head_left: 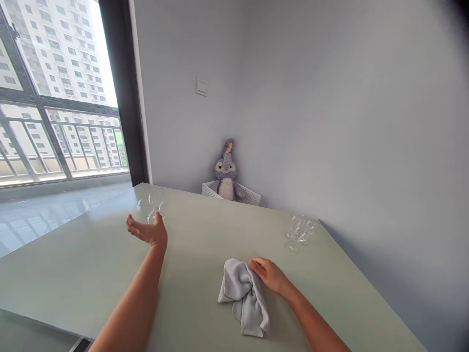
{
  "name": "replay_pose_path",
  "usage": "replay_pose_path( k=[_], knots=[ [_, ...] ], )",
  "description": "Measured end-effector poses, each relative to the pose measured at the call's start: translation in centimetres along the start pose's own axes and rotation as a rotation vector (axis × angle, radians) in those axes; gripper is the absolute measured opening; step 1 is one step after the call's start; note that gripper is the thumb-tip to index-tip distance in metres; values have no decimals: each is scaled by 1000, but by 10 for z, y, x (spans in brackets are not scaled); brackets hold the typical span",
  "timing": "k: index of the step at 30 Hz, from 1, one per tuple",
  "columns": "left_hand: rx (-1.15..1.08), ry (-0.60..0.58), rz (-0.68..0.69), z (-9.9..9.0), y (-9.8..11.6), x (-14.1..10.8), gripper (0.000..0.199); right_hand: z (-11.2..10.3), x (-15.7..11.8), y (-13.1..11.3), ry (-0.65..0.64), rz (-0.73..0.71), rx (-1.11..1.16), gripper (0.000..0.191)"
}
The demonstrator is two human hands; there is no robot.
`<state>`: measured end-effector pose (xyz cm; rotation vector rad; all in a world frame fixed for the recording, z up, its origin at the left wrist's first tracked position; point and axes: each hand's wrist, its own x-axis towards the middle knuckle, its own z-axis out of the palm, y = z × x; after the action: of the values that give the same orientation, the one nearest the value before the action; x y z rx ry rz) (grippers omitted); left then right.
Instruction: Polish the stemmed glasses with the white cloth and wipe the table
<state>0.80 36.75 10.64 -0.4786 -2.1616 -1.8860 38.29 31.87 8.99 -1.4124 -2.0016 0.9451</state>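
My left hand (149, 231) reaches over the left part of the table with thumb and fingers spread apart and nothing in it. Right at its fingertips are clear glasses (145, 205), the nearer one partly hidden by the hand. Lower down, a crumpled light grey cloth (246, 296) lies near the front of the table. My right hand (269, 275) is at the cloth's upper right edge, its fingers curled round and closed on the fabric; the fingertips are partly hidden.
Several clear glasses (301, 230) stand in a group near the table's right edge. The pale green table (198, 234) meets grey walls at the back. Behind it, a plush rabbit (226, 176) sits in a white perforated basket (252, 197). A large window (66, 112) is at left.
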Motion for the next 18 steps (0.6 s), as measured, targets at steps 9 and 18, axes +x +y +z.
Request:
replay_pose_path(
  k=[9,18],
  knots=[
    [103,-358,-132,15,-28,17,72,22,9,-20,-13,11,-232,17],
    [-107,-680,213,10,17,-77,63,22,18,5,239,266,860,27]
  ],
)
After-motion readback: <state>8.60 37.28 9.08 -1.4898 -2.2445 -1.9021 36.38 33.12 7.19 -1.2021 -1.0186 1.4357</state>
